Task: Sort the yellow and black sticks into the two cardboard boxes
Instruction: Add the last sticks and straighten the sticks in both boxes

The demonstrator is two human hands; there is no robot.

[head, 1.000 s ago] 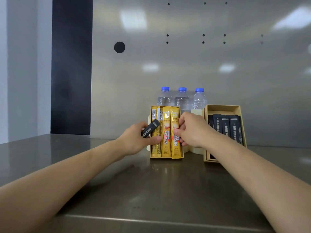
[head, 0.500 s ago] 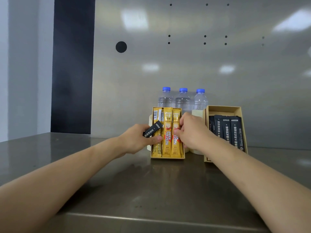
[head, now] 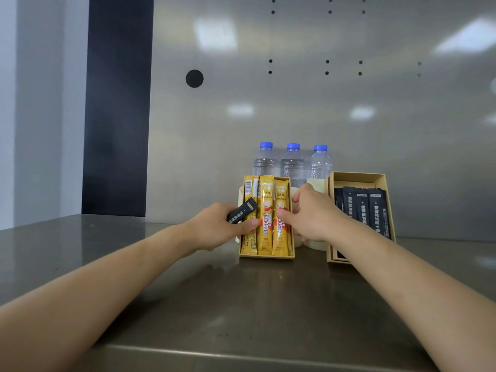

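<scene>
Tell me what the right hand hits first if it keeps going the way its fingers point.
The right hand points left, its fingertips already at the rightmost yellow Nescafe stick in the left cardboard box. Going on, it would likely press that stick first, though depth is hard to judge.

The scene was evenly bright; soft overhead lights glared as blurred patches on the steel back panel (head: 308, 103) and worktop (head: 241, 304), edges slightly bowed.
</scene>
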